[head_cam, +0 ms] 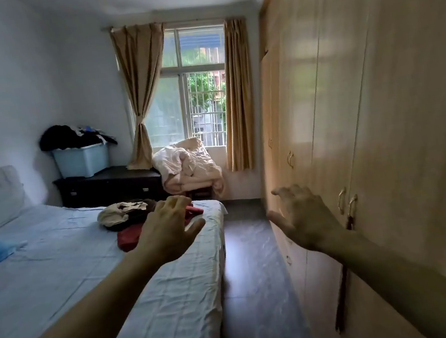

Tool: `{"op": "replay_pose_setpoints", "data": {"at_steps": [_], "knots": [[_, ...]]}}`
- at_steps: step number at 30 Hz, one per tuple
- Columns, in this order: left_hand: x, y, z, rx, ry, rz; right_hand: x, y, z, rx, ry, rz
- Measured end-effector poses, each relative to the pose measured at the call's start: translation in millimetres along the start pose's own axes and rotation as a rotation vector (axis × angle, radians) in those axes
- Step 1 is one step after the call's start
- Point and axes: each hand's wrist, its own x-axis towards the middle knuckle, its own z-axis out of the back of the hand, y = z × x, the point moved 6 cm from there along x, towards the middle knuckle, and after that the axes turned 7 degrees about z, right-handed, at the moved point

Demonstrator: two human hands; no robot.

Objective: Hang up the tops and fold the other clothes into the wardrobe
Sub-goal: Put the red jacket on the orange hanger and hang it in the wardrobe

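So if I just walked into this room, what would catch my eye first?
Probably the two bare hands stretched out in front, both open and empty: the left hand over the bed's far end, the right hand near the wardrobe doors. Next, the small heap of clothes on the blue bed, and the bright window at the far end between tan curtains.

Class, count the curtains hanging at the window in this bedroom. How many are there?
2. One curtain hangs left of the window, tied back partway down. The other curtain hangs loose on the right, beside the wardrobe. None seems hidden.
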Motion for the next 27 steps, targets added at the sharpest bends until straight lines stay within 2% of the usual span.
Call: {"op": "replay_pose_setpoints", "data": {"at_steps": [14, 27], "knots": [[205.0, -54.2, -126.9, 0.03, 0.025, 0.009, 168.3, -156.8, -89.6, -0.018, -0.038, 0.01], [393.9, 15.6, -267.3, -0.034, 0.043, -0.009, 350.5, -230.2, -202.4, -0.089, 0.053, -0.048]]}}
